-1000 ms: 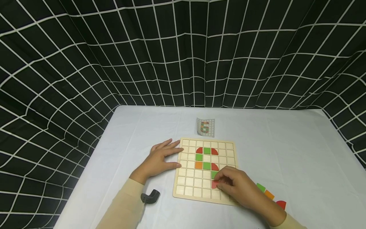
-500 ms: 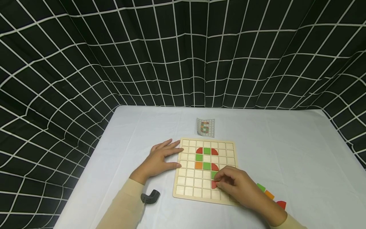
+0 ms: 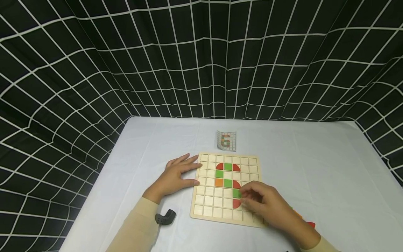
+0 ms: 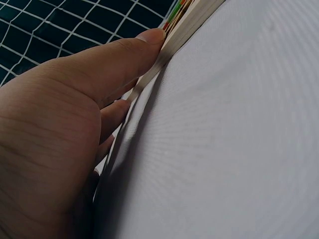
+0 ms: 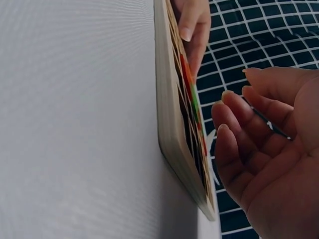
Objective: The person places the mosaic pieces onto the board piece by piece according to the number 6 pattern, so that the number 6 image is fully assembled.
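A wooden grid board [image 3: 214,211] lies on the table with several red, green and orange tiles in its cells. My left hand [image 3: 174,176] rests along the board's left edge, its fingers straight and spread, with the thumb touching the rim in the left wrist view. Over the board's right side hovers my right hand [image 3: 267,203], fingers loosely bent and holding nothing. The right wrist view shows this hand [image 5: 269,144] apart from the board's surface. Just left of its fingertips are a red quarter-round tile [image 3: 236,203] and a green square tile [image 3: 236,193].
A small pattern card [image 3: 226,140] with a coloured grid lies behind the board. The right forearm partly covers loose tiles, among them a red one [image 3: 311,224]. A dark grey curved object [image 3: 165,217] sits by the left sleeve. Black gridded curtains [image 3: 207,59] surround the white table.
My right hand has let go of the red quarter-round tile and moved slightly right and up. The tile now lies in its cell below the green one. The left hand has stayed put.
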Motion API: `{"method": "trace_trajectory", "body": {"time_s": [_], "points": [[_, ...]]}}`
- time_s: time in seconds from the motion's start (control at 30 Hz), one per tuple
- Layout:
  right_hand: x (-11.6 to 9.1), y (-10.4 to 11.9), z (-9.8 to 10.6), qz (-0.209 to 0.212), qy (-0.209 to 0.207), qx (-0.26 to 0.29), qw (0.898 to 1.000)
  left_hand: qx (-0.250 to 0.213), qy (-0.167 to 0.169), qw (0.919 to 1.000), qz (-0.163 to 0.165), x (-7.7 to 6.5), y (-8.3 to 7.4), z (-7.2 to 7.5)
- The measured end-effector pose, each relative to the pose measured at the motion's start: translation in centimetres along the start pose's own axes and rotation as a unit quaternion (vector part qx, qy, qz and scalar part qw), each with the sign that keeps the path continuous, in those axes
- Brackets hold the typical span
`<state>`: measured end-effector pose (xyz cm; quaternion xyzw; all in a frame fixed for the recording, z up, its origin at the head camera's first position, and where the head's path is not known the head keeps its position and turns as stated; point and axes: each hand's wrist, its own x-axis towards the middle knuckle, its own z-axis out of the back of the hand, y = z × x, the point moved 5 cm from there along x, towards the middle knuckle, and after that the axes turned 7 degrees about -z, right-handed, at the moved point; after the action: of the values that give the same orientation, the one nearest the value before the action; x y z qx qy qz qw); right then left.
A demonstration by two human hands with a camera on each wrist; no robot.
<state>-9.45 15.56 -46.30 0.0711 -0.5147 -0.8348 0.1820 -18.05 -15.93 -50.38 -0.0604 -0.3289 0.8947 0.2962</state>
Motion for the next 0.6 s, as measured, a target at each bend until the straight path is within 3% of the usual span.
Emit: {"method": "trace_trajectory", "body": {"time_s": [0.6], "points": [[-0.4,-0.2,1.6,0.005,-0.032,-0.007,0.999,-0.002,0.001,1.0,0.002,0.0,0.0,0.0]]}}
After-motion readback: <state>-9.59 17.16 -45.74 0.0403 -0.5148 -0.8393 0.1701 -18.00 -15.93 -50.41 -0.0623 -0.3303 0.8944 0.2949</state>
